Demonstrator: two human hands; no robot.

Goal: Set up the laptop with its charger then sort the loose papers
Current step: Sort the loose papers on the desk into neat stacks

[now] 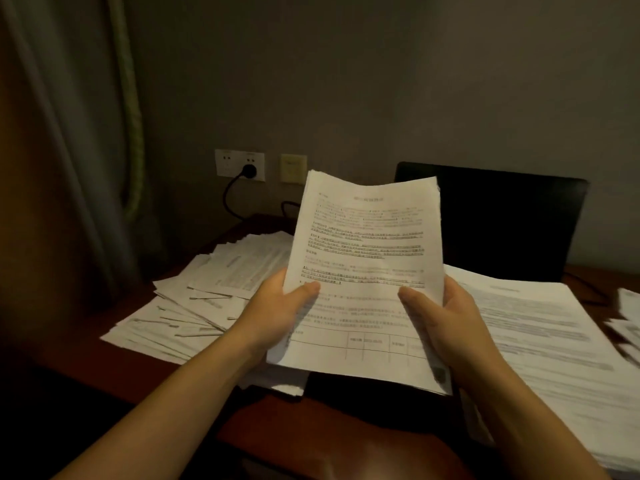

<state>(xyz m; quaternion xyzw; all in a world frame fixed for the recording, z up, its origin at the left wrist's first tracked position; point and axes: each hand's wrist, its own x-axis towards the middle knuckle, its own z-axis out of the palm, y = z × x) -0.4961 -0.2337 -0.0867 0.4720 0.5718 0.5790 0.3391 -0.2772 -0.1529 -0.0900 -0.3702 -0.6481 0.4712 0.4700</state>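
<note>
A stack of printed sheets [363, 271] is held up, tilted back, above the near middle of the dark wooden desk [311, 431]. The left hand [277, 306] is clamped on the stack's left edge, thumb across the front page; the right hand [446, 313] is clamped on the right edge, thumb likewise on the front. The hands are kept apart by the width of the page. Black text blocks and a ruled table near the bottom are seen on the top sheet; the characters are too blurred to read. A fanned, untidy spread of loose papers [194, 299] is laid on the desk to the left. A thicker, squarer pile [540, 341] is laid to the right, with more sheets [627, 323] at the far right edge. The laptop [502, 220] is stood open at the far right behind the held stack, screen dark; the keyboard is hidden by paper. A black plug [249, 170] is seated in the wall socket [239, 164] at far left, and its cable [228, 195] is run down toward the desk; where it ends is hidden. A curtain [69, 150] is hung at left.
</note>
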